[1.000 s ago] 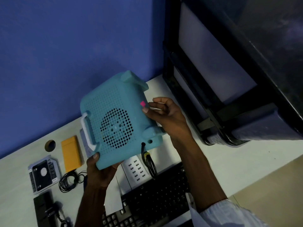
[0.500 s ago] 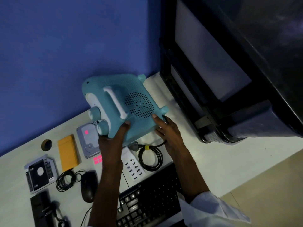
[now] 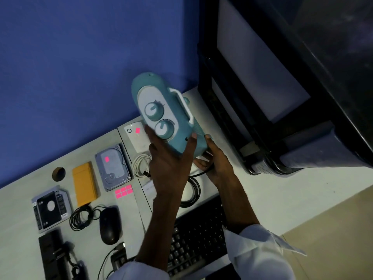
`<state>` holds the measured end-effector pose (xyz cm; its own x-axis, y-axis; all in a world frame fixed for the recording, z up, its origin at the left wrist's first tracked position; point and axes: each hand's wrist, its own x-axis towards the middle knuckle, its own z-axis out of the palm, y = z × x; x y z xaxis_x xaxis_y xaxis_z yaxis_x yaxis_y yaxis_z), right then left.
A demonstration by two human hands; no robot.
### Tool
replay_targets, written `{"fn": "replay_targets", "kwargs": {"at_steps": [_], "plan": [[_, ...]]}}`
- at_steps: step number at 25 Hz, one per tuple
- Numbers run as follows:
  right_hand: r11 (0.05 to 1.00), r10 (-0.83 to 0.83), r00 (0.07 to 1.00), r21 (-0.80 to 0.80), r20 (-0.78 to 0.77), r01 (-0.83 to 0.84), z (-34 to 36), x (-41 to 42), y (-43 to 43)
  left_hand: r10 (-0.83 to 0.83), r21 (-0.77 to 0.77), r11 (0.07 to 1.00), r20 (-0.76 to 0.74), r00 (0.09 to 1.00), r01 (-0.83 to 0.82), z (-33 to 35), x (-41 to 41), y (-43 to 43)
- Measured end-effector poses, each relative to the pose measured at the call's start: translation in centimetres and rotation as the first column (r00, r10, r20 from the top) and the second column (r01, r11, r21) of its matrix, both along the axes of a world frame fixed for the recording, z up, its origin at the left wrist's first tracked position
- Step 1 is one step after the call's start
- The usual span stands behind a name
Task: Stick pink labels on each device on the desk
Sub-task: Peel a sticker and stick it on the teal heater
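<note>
A teal device with two knobs on a white panel stands near the blue wall, top face toward me. My left hand grips its near end from above. On its right side, my right hand holds the lower edge. A sheet of pink labels lies on the desk left of my left arm. The hard drive carries a pink label, and so does the white box. Without a visible label are the orange case, the drive caddy, the mouse and the keyboard.
A black cabinet crowds the desk's right side. A coiled white cable and a black cable loop lie near my hands. A coiled black cord and a black device sit at the lower left. A round hole pierces the desk.
The teal device has been turned from its perforated side to its knob panel and lowered toward the desk by the wall. Both hands shifted along with it.
</note>
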<state>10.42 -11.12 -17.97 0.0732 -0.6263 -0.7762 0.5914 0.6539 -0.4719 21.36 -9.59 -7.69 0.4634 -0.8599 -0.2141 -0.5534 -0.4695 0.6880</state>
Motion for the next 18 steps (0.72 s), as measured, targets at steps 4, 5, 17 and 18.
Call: {"fn": "replay_targets", "kwargs": {"at_steps": [4,5,17,18], "plan": [[1.0,-0.011,0.997,0.028,-0.081,0.013,0.2,-0.3,0.3,-0.083,0.025,0.996,0.106,0.991,0.081,0.7,-1.4,-0.2],[0.999,-0.014,0.994,0.036,-0.113,0.019,0.0,-0.3,0.4,-0.099,0.029,0.995,0.114,0.989,0.096,0.8,-1.7,-0.3],[0.958,-0.256,0.599,-0.113,-0.759,0.265,-1.0,3.1,4.2,-0.28,-0.092,0.952,0.129,0.951,0.292,-1.9,-0.1,3.4],[0.966,-0.237,0.516,-0.14,-0.823,0.219,-1.2,4.1,5.2,-0.278,-0.1,0.95,0.154,0.948,0.295,-2.6,1.5,4.8]]}}
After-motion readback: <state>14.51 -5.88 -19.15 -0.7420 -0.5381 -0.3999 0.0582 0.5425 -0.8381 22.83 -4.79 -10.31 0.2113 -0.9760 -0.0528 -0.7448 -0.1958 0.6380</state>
